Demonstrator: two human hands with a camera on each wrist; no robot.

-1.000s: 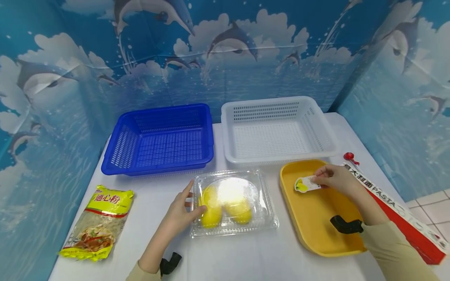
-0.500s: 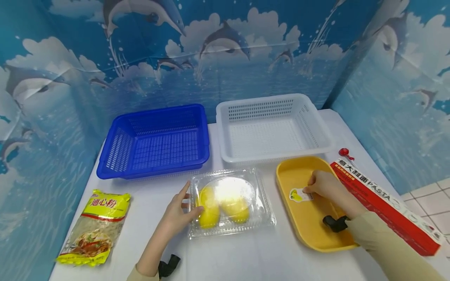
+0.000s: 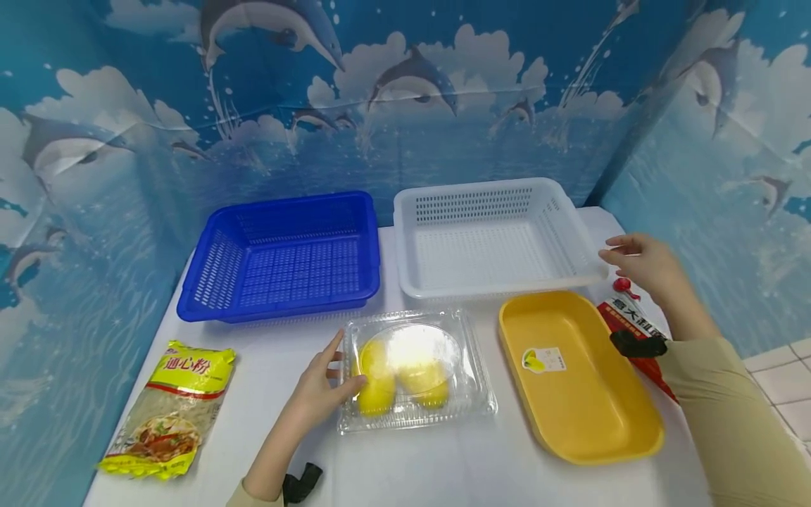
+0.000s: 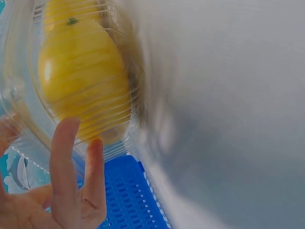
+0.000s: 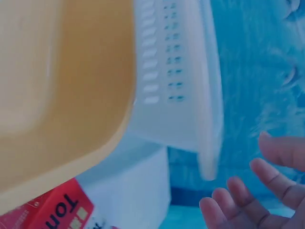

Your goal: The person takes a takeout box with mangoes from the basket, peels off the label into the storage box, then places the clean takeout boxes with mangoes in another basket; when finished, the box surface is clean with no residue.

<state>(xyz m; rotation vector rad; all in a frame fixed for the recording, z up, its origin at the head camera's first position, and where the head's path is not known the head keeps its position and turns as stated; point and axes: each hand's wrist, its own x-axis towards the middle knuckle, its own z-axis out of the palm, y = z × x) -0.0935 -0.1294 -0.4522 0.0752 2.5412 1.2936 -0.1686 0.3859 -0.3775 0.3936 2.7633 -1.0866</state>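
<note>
My left hand (image 3: 324, 384) rests at the left edge of a clear plastic clamshell box (image 3: 472, 398) with yellow lemon-like fruit (image 3: 376, 384) inside. Its thumb lies over the lid, and fairly straight fingers touch the ribbed side, as the left wrist view shows. A small white card with a lemon picture (image 3: 543, 360) lies flat in a yellow tray (image 3: 589, 394). My right hand (image 3: 649, 264) is beside the front right corner of a white basket (image 3: 500, 287), its fingers loosely bent and holding nothing. Whether it touches the rim I cannot tell.
A blue basket (image 3: 285, 308) stands at the back left. A bag of macaroni (image 3: 171, 408) lies at the left. Under my right forearm lies a red pasta box (image 3: 633, 317), partly hidden, with a small red object (image 3: 624, 285) at its far end. A dolphin-print curtain (image 3: 405, 134) closes the back.
My right hand has let go of the lemon card in the yellow tray and moved up and right to the white basket's corner. My left hand stays on the clear box.
</note>
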